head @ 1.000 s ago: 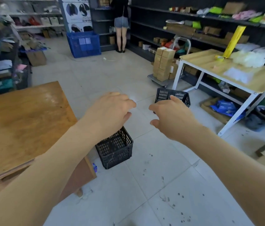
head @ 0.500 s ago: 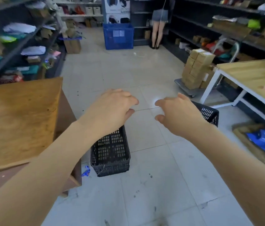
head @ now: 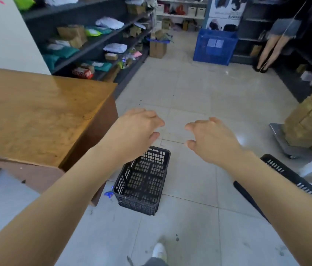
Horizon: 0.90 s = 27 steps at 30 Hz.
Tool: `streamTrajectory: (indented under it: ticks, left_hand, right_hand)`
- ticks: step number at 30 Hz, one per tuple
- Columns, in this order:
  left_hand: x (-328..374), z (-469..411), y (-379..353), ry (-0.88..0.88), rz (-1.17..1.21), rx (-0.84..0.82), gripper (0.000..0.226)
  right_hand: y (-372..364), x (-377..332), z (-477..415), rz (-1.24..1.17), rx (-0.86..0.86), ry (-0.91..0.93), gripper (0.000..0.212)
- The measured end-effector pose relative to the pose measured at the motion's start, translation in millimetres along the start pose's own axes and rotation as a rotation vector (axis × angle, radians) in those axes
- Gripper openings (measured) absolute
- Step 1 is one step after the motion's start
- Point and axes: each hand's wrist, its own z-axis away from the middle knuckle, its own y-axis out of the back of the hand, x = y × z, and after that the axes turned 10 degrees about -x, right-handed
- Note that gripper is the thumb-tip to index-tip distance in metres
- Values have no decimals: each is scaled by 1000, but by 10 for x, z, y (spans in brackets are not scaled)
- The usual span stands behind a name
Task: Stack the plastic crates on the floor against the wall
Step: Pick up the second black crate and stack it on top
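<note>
Pale floor tiles [head: 189, 104] fill the middle of the frame, with dark shelving [head: 93, 41] along the upper left and a wooden desk [head: 36, 116] at the left. Nothing looks stacked yet: one black crate [head: 141, 183] stands alone at lower centre, just beside the desk's corner, and a second black crate [head: 289, 179] lies apart at the lower right, partly behind the right forearm. Both lifts seem still to come. The left hand [head: 132, 135] hovers above the centre crate's far rim, fingers loosely curled and empty; the right hand [head: 212, 141] hangs right of it, likewise empty, touching neither crate.
</note>
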Motion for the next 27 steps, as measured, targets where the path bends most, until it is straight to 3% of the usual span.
streamTrajectory:
  ticks: [12,27]
  left_hand:
    - [-229,-1148,-8,283,19,131,34]
    - [385,-2183,-663,1051,227,213,39]
  right_hand:
    - [234,728,-1432,5,17,274,42]
    - [-8,1602,-2965,0,-82,870,54]
